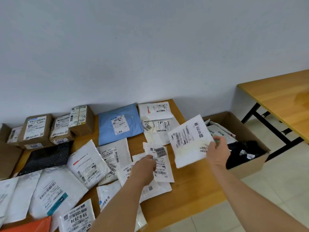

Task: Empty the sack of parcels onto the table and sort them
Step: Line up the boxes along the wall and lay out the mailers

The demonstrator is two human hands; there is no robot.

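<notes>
My right hand (216, 152) pinches the edge of a white mailer (189, 139) and holds it in the air over the table's right end, blurred. My left hand (144, 168) grips a small white labelled parcel (160, 162) that lies on a pile of white mailers mid-table. The wooden table (192, 186) carries several white mailers, a blue mailer (119, 125) at the back and several brown boxes (37, 129) along the wall at the left. No sack is in view.
An open cardboard box (250, 162) with mailers and dark items stands on the floor right of the table. A second wooden table (284, 97) stands at far right. A black padded mailer (46, 156) and an orange one (30, 226) lie at left.
</notes>
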